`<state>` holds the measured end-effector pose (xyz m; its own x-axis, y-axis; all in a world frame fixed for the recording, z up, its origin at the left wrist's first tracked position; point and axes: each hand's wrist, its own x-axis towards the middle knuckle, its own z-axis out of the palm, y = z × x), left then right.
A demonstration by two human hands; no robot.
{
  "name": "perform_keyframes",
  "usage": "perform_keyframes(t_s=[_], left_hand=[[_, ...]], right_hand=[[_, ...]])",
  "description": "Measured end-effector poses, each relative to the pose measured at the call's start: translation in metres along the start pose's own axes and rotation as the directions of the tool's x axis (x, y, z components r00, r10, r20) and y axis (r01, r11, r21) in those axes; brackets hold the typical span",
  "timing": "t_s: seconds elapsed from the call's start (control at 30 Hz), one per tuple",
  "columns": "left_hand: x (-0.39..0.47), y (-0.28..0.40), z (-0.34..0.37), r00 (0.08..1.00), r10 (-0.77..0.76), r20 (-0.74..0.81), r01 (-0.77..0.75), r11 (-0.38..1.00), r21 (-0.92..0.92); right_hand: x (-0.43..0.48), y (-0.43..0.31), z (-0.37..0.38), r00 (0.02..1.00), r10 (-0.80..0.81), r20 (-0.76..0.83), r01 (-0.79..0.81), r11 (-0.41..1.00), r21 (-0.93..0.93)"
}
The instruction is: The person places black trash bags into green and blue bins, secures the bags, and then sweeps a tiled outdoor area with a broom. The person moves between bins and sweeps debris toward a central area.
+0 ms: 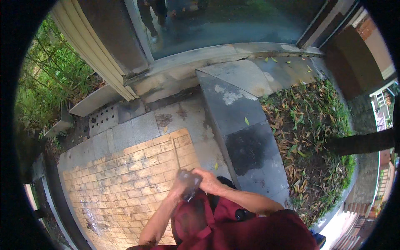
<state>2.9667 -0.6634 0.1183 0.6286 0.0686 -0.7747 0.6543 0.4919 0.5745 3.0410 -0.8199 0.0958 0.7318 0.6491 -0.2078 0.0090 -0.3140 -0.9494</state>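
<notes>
My two hands meet in front of my dark red clothing, low in the middle of the view. A dark, partly shiny thing lies between them, too blurred to name. My left hand is closed around its left side. From the right, my right hand grips it with bent fingers. A thin tan rod runs up from the hands over the paving; whether it is held or lies on the ground I cannot tell.
Tan brick paving spreads ahead and left, with a wet patch. To the right rises a grey stone ledge beside a leaf-strewn planting bed. A large glass pane stands ahead; a dark trunk or post is at right.
</notes>
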Motion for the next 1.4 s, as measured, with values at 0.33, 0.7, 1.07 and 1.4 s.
perform_keyframes(t_s=[0.33,0.7,1.07,1.4], left_hand=[[0.155,0.124,0.032,0.843,0.213,0.494,-0.501,0.646,0.576],[0.402,0.235,-0.016,0.914,0.326,0.243,-0.402,0.636,0.658],[0.77,0.307,-0.077,0.997,0.073,-0.029,-0.048,0.851,0.523],[0.884,0.299,-0.023,0.938,0.347,0.026,-0.249,0.619,0.745]], right_hand=[[0.169,0.025,-0.087,0.896,-0.038,-0.443,-0.048,0.982,-0.18],[0.396,0.1,-0.132,0.916,0.34,0.212,-0.395,0.683,0.614],[0.54,0.324,-0.334,0.51,0.148,-0.847,-0.492,0.858,-0.147],[0.582,0.401,-0.394,0.488,-0.131,-0.863,-0.656,0.596,-0.462]])
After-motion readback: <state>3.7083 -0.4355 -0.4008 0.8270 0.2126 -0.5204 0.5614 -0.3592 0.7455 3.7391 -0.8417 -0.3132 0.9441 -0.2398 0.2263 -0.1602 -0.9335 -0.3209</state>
